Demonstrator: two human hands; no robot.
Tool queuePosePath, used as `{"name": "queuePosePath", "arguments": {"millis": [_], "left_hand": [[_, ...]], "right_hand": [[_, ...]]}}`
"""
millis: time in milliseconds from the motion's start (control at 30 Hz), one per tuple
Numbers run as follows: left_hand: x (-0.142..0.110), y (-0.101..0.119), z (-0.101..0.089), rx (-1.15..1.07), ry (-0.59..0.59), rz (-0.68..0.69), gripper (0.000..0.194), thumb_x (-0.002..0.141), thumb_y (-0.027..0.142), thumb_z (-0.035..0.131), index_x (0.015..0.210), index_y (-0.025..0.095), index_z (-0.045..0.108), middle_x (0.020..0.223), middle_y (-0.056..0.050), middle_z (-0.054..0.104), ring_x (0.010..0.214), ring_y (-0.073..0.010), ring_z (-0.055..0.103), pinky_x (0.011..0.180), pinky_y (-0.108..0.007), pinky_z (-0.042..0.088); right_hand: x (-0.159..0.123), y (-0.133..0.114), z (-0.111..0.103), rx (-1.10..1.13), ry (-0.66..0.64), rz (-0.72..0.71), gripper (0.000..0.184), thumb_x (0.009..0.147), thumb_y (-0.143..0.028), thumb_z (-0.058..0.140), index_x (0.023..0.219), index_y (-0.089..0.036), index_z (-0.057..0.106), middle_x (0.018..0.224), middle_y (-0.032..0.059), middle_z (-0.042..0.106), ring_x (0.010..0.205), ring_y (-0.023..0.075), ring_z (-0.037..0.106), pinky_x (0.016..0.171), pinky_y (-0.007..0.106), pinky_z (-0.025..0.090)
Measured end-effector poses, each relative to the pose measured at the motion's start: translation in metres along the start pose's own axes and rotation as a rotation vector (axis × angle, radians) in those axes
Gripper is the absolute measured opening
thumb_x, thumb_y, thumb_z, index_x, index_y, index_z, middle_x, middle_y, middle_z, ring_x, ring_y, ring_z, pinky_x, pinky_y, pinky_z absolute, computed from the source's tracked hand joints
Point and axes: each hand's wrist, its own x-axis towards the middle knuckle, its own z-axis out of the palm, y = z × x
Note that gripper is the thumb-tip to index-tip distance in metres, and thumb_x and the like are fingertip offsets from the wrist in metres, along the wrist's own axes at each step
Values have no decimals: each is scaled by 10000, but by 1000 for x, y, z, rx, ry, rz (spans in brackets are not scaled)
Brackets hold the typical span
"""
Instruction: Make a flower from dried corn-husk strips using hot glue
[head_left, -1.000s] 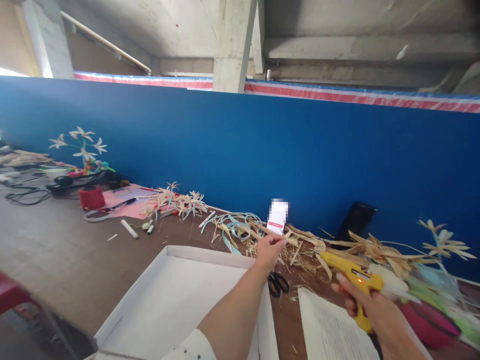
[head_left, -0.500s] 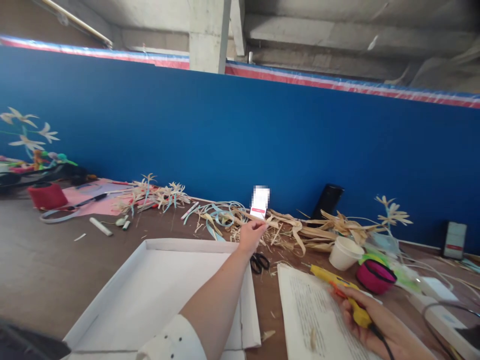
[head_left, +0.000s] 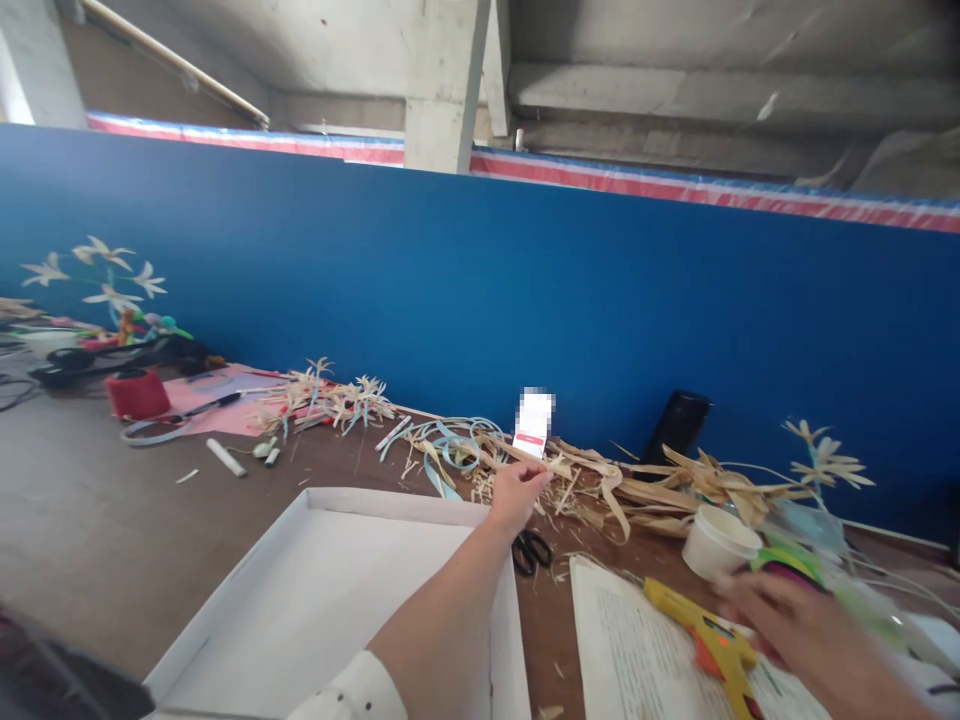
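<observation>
My left hand (head_left: 519,497) reaches over the far edge of the white box lid, thumb and fingers pinched together among pale dried husk strips (head_left: 592,470). What it pinches, if anything, is too small to make out. A yellow glue gun (head_left: 709,635) lies on the printed pages (head_left: 615,620). My right hand (head_left: 810,625) is just right of it, blurred by motion, its fingers unclear. Black-handled scissors (head_left: 532,552) lie below my left wrist. Behind my left hand stands a phone with a lit screen (head_left: 531,440).
The shallow white box lid (head_left: 382,585) fills the front middle. A paper cup (head_left: 720,542) stands behind the glue gun. Husk flowers (head_left: 352,400), red thread spool (head_left: 138,394) and blue ribbon (head_left: 450,445) lie along the blue partition (head_left: 420,300). A black object (head_left: 675,430) leans there.
My right hand has let go of the glue gun, leaving it on the pages, and has moved right. My left hand keeps its pinch. The view has shifted slightly.
</observation>
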Motion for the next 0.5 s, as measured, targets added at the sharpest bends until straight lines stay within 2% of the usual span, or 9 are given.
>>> {"name": "queuePosePath", "arguments": {"millis": [33,67,133,200,233,300,400,500], "left_hand": [[0,0,0,-1,-1,6,199,647,309,654,735,134,685,663,-19,634,596,-113,524,633,-239,419],[-1,-1,1,-3,-1,9,203,648,315,654,733,132,684,662,-20,633,596,-113,524,633,-239,420],[-1,-3,0,-11,-3,12,214,654,330,652,725,131,680,654,-20,627,594,-115,523,626,-239,421],[1,-5,0,-23,-12,31,220,660,338,650,730,132,680,652,-19,626,602,-117,527,626,-238,422],[2,-7,-1,-28,5,48,220,659,339,651,724,131,680,646,-19,625,603,-117,528,626,-236,421],[5,-10,-1,-34,22,55,224,656,341,656,734,133,684,653,-21,631,613,-122,536,627,-237,424],[6,-12,2,-22,32,66,210,647,339,664,720,143,687,675,-20,641,631,-127,545,640,-239,429],[3,-12,6,-18,17,52,201,638,331,673,704,141,687,657,-19,635,605,-120,532,621,-236,425]], "right_hand": [[2,-15,10,84,-69,0,326,524,-513,700,635,-211,647,640,53,651,450,151,516,441,287,414],[3,-30,25,191,-70,-7,353,579,-514,674,751,-206,665,702,42,661,482,135,522,463,267,419],[8,-57,63,469,-78,69,369,584,-466,689,830,-192,656,686,12,635,455,92,468,415,220,374],[15,-77,106,811,-61,160,352,539,-374,720,818,-178,632,698,-12,610,462,70,448,383,187,343],[18,-83,125,914,-31,217,328,526,-353,727,776,-171,617,660,-23,587,450,66,437,370,180,335],[25,-87,155,954,-5,245,300,557,-373,709,741,-169,586,599,-39,543,432,68,422,360,182,344],[31,-80,175,1000,1,217,321,582,-408,703,755,-167,579,615,-45,537,444,70,424,355,181,347],[32,-73,171,1064,-23,184,376,563,-407,735,808,-147,616,648,-42,553,448,54,411,349,164,327]]}}
